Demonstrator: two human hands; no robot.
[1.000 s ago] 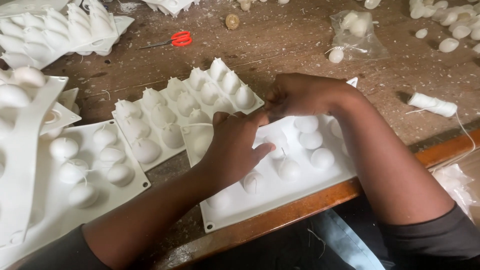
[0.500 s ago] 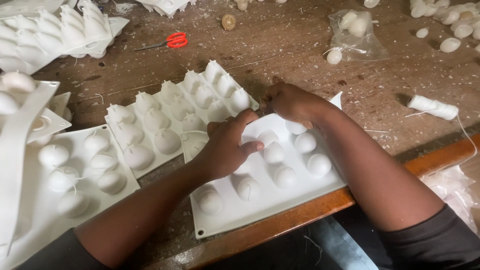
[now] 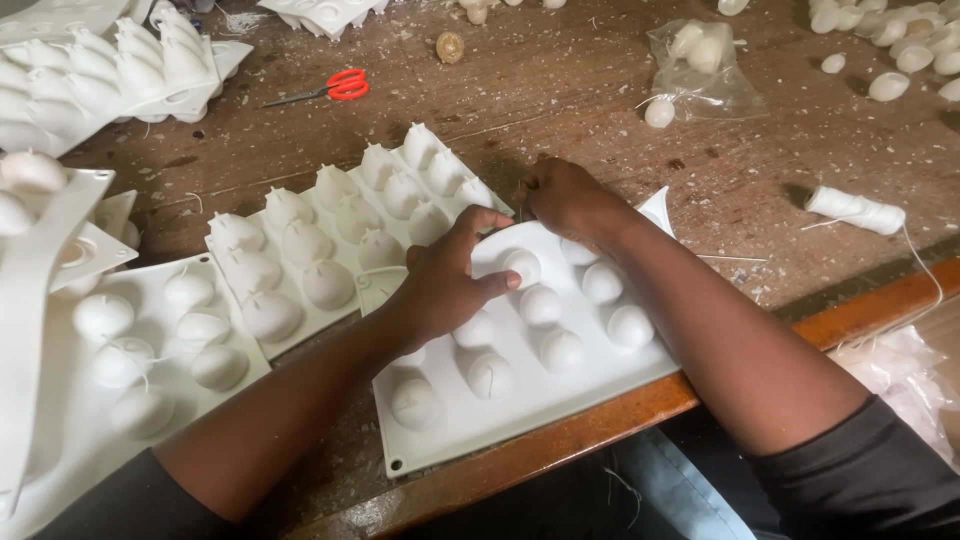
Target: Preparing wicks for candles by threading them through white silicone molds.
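A white silicone mould tray (image 3: 560, 395) with rounded egg-shaped bumps lies upside down at the table's front edge. My left hand (image 3: 445, 280) rests on top of it, fingers spread, thumb and forefinger beside one bump (image 3: 522, 265). My right hand (image 3: 562, 197) is at the tray's far edge with fingers pinched together on what looks like a thin thread; the thread itself is hard to see. Thin wick threads stick out of some bumps.
A second mould tray (image 3: 345, 240) lies just left of mine, a third (image 3: 130, 350) further left, more stacked at the far left (image 3: 90, 80). Red-handled scissors (image 3: 335, 87), a thread spool (image 3: 855, 210), a plastic bag (image 3: 705, 60) and loose white egg shapes (image 3: 890, 85) lie beyond.
The tray under my hands has slid slightly and both hands moved toward its far edge; my right hand now pinches at the far rim, and my left fingers have spread.
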